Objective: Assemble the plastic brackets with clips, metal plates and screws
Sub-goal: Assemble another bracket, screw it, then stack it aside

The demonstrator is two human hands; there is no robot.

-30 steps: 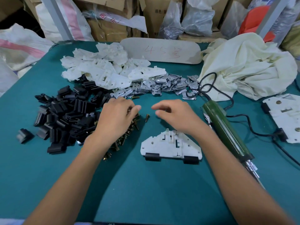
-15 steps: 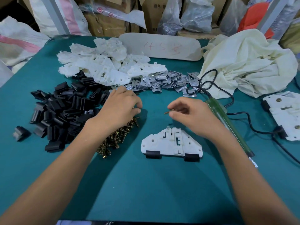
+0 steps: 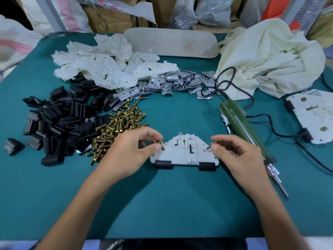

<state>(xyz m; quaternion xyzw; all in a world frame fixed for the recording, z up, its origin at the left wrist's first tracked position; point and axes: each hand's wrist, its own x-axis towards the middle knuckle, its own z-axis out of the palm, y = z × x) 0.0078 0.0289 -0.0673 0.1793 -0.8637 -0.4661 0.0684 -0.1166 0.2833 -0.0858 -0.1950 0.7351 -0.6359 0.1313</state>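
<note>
White plastic bracket (image 3: 183, 152) lies flat on the teal bench (image 3: 162, 204), two black clips (image 3: 163, 164) fitted on its near edge. Left hand (image 3: 126, 156) pinches a brass-coloured screw (image 3: 161, 144) at the bracket's left shoulder; right hand (image 3: 237, 156) pinches a second screw (image 3: 209, 146) beside a hole on the right. Screws look small, light, hard and easily fumbled: hold near the head, tip down. Bracket probably stiff but light, liable to skid. Electric screwdriver (image 3: 239, 123) lies near, to the right.

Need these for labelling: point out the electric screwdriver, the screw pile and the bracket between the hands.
electric screwdriver (image 3: 241, 127): head view, green body.
screw pile (image 3: 119, 127): head view, middle of heap.
bracket (image 3: 177, 156): head view, bare white face.
</note>
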